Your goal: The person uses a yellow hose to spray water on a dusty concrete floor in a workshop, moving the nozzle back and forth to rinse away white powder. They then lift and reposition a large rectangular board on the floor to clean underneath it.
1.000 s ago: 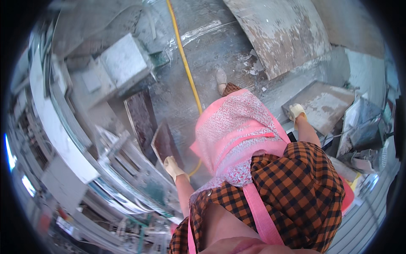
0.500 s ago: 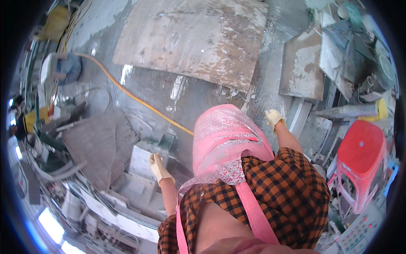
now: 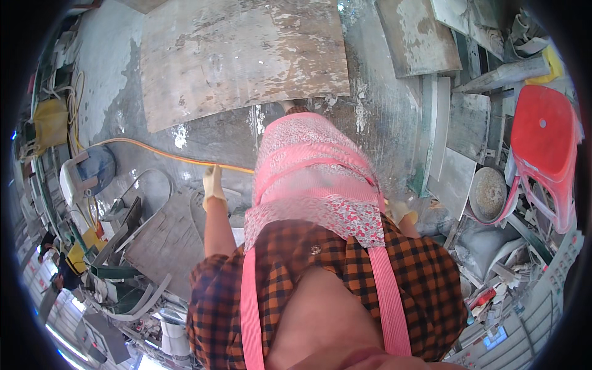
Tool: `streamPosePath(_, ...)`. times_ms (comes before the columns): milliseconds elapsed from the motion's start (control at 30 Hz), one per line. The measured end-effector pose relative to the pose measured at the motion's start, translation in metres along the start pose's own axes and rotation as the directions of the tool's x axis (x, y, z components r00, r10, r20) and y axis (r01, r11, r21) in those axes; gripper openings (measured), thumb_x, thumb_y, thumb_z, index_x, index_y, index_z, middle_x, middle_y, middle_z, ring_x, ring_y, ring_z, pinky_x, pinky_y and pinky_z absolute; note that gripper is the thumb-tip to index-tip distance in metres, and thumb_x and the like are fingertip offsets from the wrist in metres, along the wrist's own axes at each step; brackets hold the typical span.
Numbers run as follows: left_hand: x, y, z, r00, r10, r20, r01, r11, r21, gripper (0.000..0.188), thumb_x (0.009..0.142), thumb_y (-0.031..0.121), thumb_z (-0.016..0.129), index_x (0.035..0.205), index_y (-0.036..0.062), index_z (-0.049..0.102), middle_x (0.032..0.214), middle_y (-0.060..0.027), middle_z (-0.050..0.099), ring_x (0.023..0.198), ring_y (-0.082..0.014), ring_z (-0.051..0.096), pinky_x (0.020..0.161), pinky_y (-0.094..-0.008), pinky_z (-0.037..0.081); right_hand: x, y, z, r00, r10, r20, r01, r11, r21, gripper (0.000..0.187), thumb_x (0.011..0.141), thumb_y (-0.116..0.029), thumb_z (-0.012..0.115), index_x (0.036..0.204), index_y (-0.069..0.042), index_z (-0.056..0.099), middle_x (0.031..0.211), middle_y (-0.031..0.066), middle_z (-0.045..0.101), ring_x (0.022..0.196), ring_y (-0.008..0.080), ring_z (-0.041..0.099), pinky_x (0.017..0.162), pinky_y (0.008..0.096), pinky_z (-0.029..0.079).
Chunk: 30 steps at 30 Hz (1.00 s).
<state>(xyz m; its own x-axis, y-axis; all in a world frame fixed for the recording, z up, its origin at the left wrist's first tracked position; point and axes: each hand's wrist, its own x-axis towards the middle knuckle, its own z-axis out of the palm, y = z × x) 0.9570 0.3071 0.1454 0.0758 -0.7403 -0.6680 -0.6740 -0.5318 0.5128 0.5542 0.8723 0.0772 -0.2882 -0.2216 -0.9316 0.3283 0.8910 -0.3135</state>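
Observation:
My left hand (image 3: pixel 213 183), in a cream glove, hangs beside the pink apron (image 3: pixel 314 157) with its fingers drawn together and no object visible in them. Behind its fingertips runs a yellow-orange hose (image 3: pixel 163 154) along the floor; whether they touch I cannot tell. On the other side of the apron, my right hand (image 3: pixel 404 214) wears a similar glove. The apron's edge and the checked sleeve (image 3: pixel 425 259) partly cover it, so its fingers do not show clearly. Part of a foot shows past the apron's far edge.
A worn board (image 3: pixel 240 58) lies on the wet floor ahead. Panels (image 3: pixel 419 37) lean at the far right. A red plastic stool (image 3: pixel 539 132) and a round grey-white container (image 3: pixel 488 194) stand at right. Leftward are a blue-and-white tub (image 3: pixel 95 169) and a grey sheet (image 3: pixel 163 240).
The view has turned and moved along the floor. My left hand has swung forward toward the hose, while my right hand has come back closer to my body, partly behind the apron.

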Motion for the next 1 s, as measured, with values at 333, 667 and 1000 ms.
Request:
streamPosePath(333,0.027,0.024,0.051,0.96,0.256,0.115,-0.279,0.918,0.282,0.045,0.089,0.033,0.066,0.119,-0.0007,0.067,0.111,-0.0191,0.072,0.107,-0.0273,0.069,0.093,-0.0376,0.051,-0.012,-0.05,0.017,0.971,0.051,-0.231,-0.065,0.997,-0.052,0.041,0.097,-0.045,0.062,0.096,-0.004,0.07,0.07,0.0069,0.066,0.055,0.0193,0.063,0.048,0.0371,0.053)
streamPosePath(667,-0.091,-0.072,0.076,0.903,-0.326,-0.28,0.288,0.943,-0.169,0.039,0.089,0.03,0.059,0.109,-0.0003,0.071,0.106,-0.0235,0.073,0.105,-0.0371,0.069,0.09,-0.0429,0.053,0.11,-0.274,-0.143,0.983,-0.138,-0.119,0.115,0.977,-0.182,0.044,0.102,-0.039,0.049,0.098,0.001,0.067,0.065,0.0155,0.067,0.049,0.0225,0.063,0.05,0.0331,0.052)
streamPosePath(1000,-0.163,-0.178,0.101,0.797,-0.521,-0.306,0.308,0.786,-0.536,0.04,0.092,0.033,0.054,0.101,-0.0025,0.07,0.089,-0.015,0.072,0.079,-0.0242,0.066,0.072,-0.0373,0.05,0.154,-0.523,0.041,0.915,-0.31,0.26,0.403,0.743,-0.533,0.039,0.103,-0.039,0.049,0.096,-0.003,0.062,0.066,0.0142,0.067,0.05,0.0216,0.06,0.05,0.0328,0.05)
